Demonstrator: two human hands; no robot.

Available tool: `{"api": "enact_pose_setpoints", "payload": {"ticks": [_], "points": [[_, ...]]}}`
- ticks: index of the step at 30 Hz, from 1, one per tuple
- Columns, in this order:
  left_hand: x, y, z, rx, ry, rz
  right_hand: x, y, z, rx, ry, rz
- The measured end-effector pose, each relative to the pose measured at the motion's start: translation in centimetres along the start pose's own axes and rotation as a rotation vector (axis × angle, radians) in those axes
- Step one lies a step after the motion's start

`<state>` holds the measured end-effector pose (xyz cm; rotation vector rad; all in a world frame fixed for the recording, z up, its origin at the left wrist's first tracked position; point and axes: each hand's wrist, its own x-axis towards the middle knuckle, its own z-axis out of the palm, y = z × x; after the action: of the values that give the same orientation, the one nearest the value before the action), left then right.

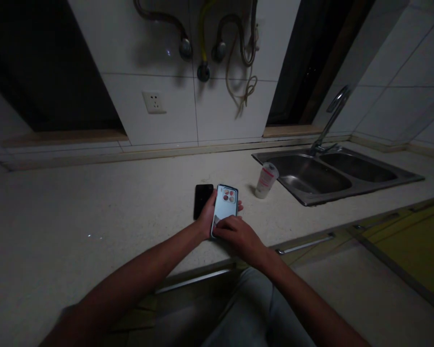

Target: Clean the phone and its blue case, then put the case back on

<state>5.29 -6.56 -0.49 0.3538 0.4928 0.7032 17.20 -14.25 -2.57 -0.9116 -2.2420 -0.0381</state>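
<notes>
Two bare hands work over a pale counter (130, 202), close to its front edge, which runs just on the near side of the grip; the counter stretches far to the left of the hands and back beyond them to a tiled wall (159, 130). To the right of the grip, room narrows: a translucent cup with red print (266, 180) stands near, and past it lies the rim of a steel double sink (358, 185). The light is dim. The right fingers hide the phone's lower end, and whether they pinch anything there cannot be told; the left palm is out of sight beneath the phone, and the print on the cup is too small to read. The left hand (207, 219) grips the light blue phone (224, 210), camera side up, its fingertips showing past the far side. The right hand (240, 235) lies curled over the phone's near end, touching it. A black phone (201, 197) lies on the counter just left of the grip, partly covered by the left hand.
</notes>
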Motion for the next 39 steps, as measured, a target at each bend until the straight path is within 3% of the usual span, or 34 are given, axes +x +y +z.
{"api": "enact_pose_setpoints", "payload": {"ticks": [4, 8, 15, 20, 24, 29, 34, 39], "points": [[-0.5, -0.2, 0.5, 0.009, -0.020, -0.004, -0.7, -0.9, -1.2, -0.014, -0.075, -0.025], [-0.5, -0.4, 0.7, 0.033, -0.021, -0.008, -0.9, 0.6, -2.2, -0.080, -0.091, -0.091], [-0.6, -0.3, 0.7, 0.176, 0.041, -0.096, 1.4, 5.7, -3.2, -0.143, 0.138, 0.141], [-0.9, -0.3, 1.0, 0.162, 0.081, -0.084, 3.7, 5.5, -2.5, -0.150, 0.209, 0.226], [-0.7, -0.3, 0.7, 0.105, 0.130, -0.072, 4.0, 2.9, -1.3, -0.211, 0.148, 0.180], [-0.4, -0.1, 0.5, 0.008, 0.025, -0.026, 2.3, 0.0, -1.0, -0.148, -0.021, 0.093], [-0.3, -0.1, 0.6, -0.003, 0.004, 0.023, 0.9, -1.2, -3.2, -0.017, -0.218, 0.050], [-0.3, 0.0, 0.5, -0.007, -0.025, -0.028, 1.0, -0.3, -5.7, -0.191, -0.331, 0.137]]}}
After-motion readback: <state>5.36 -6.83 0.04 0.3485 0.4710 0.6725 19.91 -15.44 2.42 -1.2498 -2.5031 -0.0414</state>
